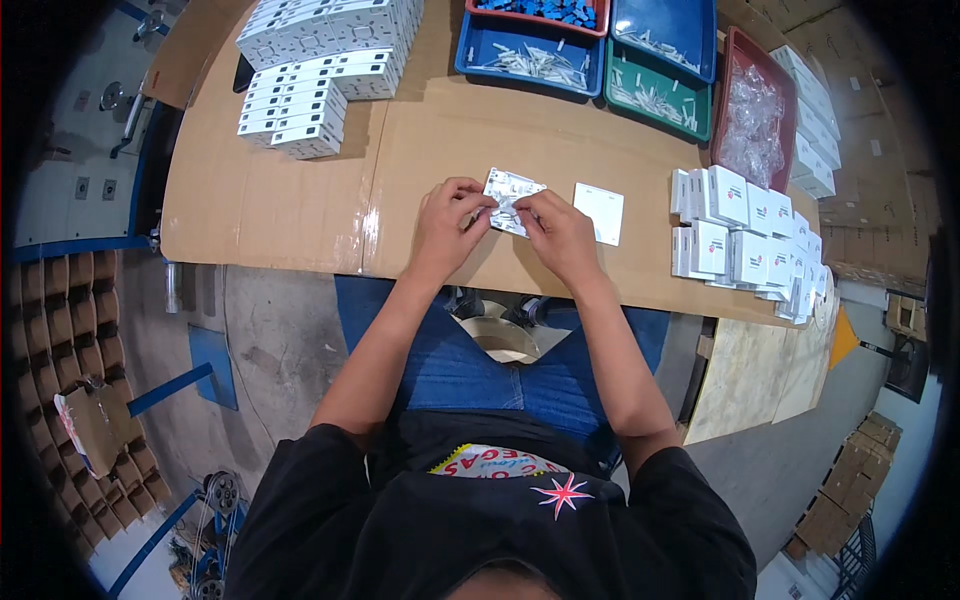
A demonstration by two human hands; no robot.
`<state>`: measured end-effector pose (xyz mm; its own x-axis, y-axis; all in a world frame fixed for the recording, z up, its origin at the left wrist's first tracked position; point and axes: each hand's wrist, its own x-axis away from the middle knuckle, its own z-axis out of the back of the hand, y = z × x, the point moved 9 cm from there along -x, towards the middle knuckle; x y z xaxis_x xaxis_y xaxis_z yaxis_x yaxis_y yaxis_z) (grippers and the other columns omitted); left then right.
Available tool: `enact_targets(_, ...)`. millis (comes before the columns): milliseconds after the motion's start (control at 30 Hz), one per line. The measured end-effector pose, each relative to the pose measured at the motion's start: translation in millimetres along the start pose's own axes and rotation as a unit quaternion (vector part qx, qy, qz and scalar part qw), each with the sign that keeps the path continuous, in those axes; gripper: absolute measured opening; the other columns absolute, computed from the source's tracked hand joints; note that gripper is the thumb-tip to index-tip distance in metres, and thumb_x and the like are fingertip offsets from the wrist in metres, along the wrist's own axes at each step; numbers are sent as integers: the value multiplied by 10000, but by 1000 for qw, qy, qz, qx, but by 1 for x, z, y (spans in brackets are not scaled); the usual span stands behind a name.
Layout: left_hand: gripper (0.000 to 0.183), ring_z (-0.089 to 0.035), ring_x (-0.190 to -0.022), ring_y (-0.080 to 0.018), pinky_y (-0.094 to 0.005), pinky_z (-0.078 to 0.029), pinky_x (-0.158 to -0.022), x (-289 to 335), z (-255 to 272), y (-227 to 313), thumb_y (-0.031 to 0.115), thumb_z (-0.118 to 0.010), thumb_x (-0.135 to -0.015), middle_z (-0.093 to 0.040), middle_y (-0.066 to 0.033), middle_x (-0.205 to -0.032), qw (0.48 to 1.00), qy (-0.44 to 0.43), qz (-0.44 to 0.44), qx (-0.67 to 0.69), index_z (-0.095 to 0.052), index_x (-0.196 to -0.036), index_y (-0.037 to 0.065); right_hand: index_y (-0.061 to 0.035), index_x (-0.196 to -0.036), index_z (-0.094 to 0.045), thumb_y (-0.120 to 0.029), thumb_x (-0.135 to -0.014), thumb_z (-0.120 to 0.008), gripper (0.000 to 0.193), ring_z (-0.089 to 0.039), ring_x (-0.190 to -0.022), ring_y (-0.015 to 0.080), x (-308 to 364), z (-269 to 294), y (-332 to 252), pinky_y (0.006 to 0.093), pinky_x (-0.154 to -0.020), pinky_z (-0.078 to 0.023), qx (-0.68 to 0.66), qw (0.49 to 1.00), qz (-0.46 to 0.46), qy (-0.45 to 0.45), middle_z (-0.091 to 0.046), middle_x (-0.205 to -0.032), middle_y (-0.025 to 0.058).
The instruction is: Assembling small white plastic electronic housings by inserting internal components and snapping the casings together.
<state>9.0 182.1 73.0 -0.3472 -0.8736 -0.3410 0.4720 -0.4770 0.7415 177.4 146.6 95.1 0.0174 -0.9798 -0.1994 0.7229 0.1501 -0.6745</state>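
On the cardboard-covered table in front of me lies a square white plastic frame (503, 183) with moulded fittings on its face. My left hand (447, 224) is closed at its left side, thumb and forefinger pinching close to the middle. From the right, my right hand (563, 235) reaches over the frame with thumb and forefinger together at its centre. Whatever small part sits between those right fingertips is too small to make out. Just beyond the right hand, a flat, smooth white square cover (598, 212) rests on the table, apart from both hands.
White switch-like units (300, 100) are stacked at the far left. Blue (470, 72), green (700, 134) and red (733, 50) trays of small parts and clear plastic bags stand at the back. Stacked white boxes (750, 255) occupy the right side, near the table's (300, 255) front edge.
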Motion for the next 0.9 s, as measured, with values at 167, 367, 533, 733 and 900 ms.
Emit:
enact_targets(167,190,-641,-1042,-219,-398,-462,-921,0,4,25,135,-758,-826,-675,-20,-1202,999,-2,-35,-42,-754,-1015,122,-94,-989,-738,-133,-899,-708,102,-686,-820,269,10,8,-5,392,-688,-560,37,999,13,24,-673,-954,59)
enact_targets(367,270,-623,-1069,-208,-380,-442,-943,4,-2,39,202,-753,-849,-690,12,-1239,992,-40,-89,-76,-741,-1110,134,-57,-1038,-754,-128,-881,-706,179,-643,-970,241,27,9,-15,398,-780,-498,144,989,24,31,-639,-1048,50)
enact_targets(533,273,-607,-1097,-214,-389,-436,-951,4,-4,44,226,-754,-860,-686,16,-1231,989,-55,-96,-99,-741,-1122,152,-62,-1103,-742,-115,-880,-697,234,-641,-991,233,31,10,-17,389,-808,-464,160,987,27,15,-661,-1068,47)
enact_targets(733,265,-593,-1123,-227,-410,-432,-961,7,-7,47,252,-751,-868,-661,5,-1236,985,-61,-121,-111,-740,-1116,161,-74,-1092,-732,-99,-867,-702,228,-655,-991,231,34,14,-14,389,-808,-463,113,993,31,17,-681,-1114,47)
enact_targets(900,274,-588,-1135,-240,-416,-430,-972,8,-9,45,256,-756,-861,-644,-22,-1224,986,-67,-101,-111,-730,-1113,153,-80,-1080,-721,-96,-856,-711,225,-659,-973,241,34,17,-20,401,-805,-489,109,993,41,33,-684,-1106,51)
